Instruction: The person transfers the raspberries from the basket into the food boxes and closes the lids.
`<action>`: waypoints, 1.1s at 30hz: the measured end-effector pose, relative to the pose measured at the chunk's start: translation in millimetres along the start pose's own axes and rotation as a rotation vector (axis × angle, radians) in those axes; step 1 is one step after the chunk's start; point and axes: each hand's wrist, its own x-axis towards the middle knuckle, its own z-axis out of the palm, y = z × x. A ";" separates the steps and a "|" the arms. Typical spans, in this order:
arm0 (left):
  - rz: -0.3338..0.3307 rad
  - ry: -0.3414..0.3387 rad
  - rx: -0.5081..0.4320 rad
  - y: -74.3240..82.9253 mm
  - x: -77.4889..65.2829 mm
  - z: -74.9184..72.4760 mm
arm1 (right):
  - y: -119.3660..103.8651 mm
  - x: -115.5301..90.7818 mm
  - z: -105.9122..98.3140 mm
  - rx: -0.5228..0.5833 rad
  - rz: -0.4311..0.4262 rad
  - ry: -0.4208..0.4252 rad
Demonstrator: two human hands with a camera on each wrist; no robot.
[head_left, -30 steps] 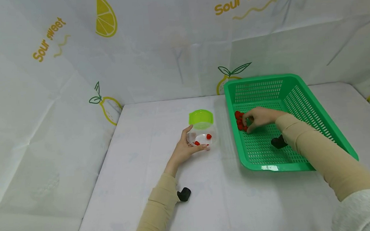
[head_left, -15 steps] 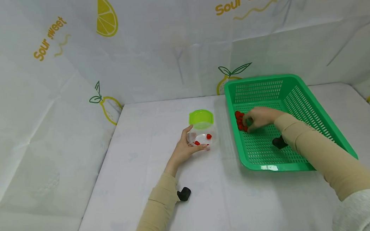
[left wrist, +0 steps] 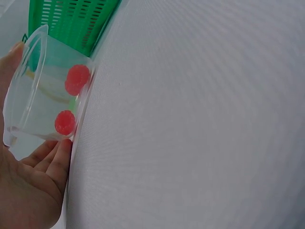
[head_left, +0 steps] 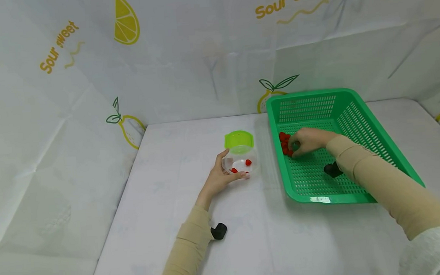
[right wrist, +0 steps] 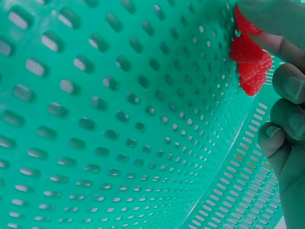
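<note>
My left hand holds a small clear plastic container on the table, thumb on the near side and fingers round the left. A few red raspberries lie inside it. A bright green lid is right behind the container, partly seen through its wall. Inside the green basket, my right hand reaches down at the left wall. Its thumb and index finger pinch a raspberry, partly hidden by the fingers. Several more raspberries are clustered beside the fingertips.
The basket takes up the right part of the white-covered table, its raised rim between the container and my right hand. A white cloth backdrop with lemon prints rises behind and at the left. A black wrist camera sits on the left forearm.
My right thumb and fingertips have shifted slightly left and drawn together at the raspberries. My left hand and the container have stayed in place.
</note>
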 end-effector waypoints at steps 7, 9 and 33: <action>0.029 0.028 -0.004 -9.8 5.0 2.0 | -5.7 -3.2 -7.9 0.029 -0.003 0.016; 0.033 0.031 -0.004 -10.0 4.8 2.1 | -7.4 -4.3 -9.9 0.040 0.000 0.020; -0.007 -0.010 0.023 26.6 -17.0 -1.3 | -13.8 -28.6 -47.3 0.076 0.035 0.173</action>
